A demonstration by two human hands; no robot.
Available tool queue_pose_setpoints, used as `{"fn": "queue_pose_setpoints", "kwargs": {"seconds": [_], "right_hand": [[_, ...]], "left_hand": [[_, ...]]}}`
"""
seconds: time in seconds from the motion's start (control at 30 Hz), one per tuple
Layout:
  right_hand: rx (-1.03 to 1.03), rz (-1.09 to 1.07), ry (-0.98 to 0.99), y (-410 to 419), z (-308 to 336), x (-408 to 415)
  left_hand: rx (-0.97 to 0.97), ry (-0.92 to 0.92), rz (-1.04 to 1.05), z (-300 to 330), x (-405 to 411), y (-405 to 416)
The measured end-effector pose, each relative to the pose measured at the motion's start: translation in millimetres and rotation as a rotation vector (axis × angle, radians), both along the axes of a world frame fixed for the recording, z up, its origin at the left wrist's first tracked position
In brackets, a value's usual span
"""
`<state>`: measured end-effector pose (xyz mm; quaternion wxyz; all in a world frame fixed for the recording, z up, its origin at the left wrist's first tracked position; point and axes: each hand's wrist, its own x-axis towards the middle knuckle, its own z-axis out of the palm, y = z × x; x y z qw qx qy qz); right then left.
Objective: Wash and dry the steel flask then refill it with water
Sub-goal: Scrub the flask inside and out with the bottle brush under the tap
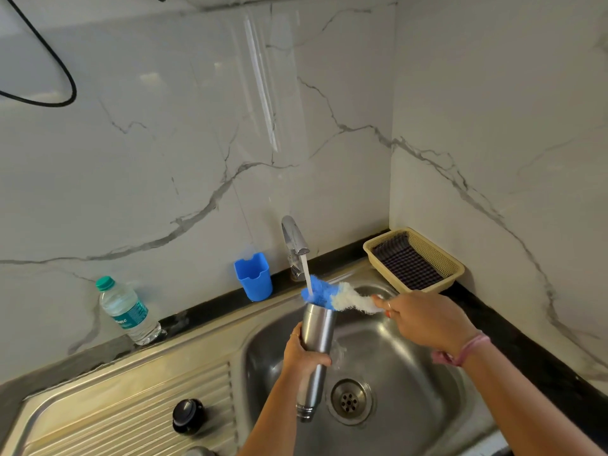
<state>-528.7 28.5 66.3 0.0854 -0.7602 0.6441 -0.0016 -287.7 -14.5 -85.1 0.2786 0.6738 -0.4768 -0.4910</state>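
Over the sink basin (411, 373), my left hand (304, 355) grips the steel flask (317, 327) round its middle. The flask stands nearly upright, its narrow ringed end pointing down. My right hand (424, 320) holds the handle of a bottle brush (329, 294) with blue and white bristles. The blue bristles lie against the flask's upper end. Water runs from the chrome tap (294, 238) onto the brush and the flask's top.
A black round cap (188, 414) sits on the ribbed drainboard at the left. Behind the sink on the black counter edge stand a blue plastic cup (253, 276) and a plastic water bottle (128, 311). A beige basket (454, 264) holding a dark checked cloth (406, 261) sits in the back right corner.
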Motion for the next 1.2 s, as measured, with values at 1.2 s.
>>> {"fn": "queue_pose_setpoints", "kwargs": {"seconds": [1.2], "right_hand": [[0.112, -0.050, -0.209, -18, -12, -10]], "left_hand": [[-0.005, 0.089, 0.051, -5, 3, -21]]}}
